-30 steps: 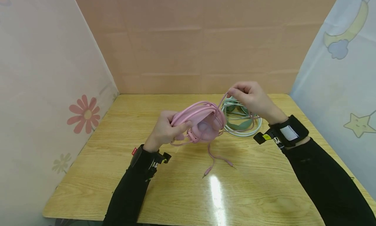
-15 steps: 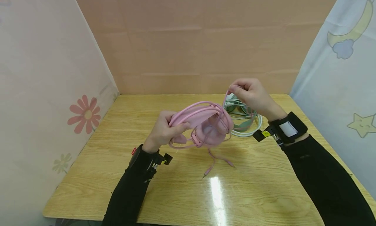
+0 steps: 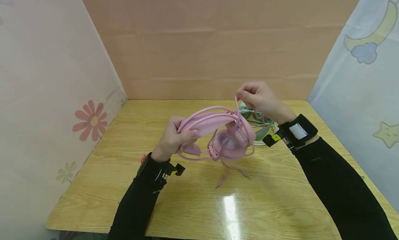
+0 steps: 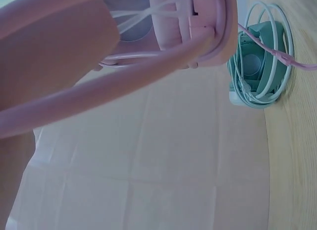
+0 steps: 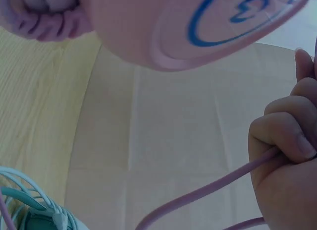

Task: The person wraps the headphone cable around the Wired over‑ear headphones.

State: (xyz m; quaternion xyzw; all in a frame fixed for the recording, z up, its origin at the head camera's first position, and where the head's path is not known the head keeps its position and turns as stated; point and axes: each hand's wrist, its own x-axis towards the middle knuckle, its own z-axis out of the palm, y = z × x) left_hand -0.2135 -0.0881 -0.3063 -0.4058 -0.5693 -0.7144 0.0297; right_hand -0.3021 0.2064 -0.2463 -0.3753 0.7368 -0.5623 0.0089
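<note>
Pink headphones (image 3: pixel 232 143) are held up above the table by my left hand (image 3: pixel 174 139), which grips them by the headband. The ear cups point to the right. My right hand (image 3: pixel 262 99) pinches a pink cable (image 3: pixel 236 108) over the top of the ear cups, and the cable passes down across them. In the right wrist view, curled fingers (image 5: pixel 280 123) hold this cable (image 5: pixel 208 188) beside an ear cup with a blue mark (image 5: pixel 148 31). Two cable plugs (image 3: pixel 222 181) lie on the wood below the headphones.
Behind the right hand, green headphones (image 3: pixel 263 131) wrapped in a pale green cable (image 4: pixel 277 66) lie on the table (image 3: pixel 103 184). A strand of pink cable crosses in front of them. A brown paper backdrop (image 3: pixel 187 53) and patterned cloth sides (image 3: pixel 46 94) enclose the table.
The pink headphones' ear cups have swung right and a little toward me, showing more of the headband's inner side. My right hand has risen slightly and moved left with the cable.
</note>
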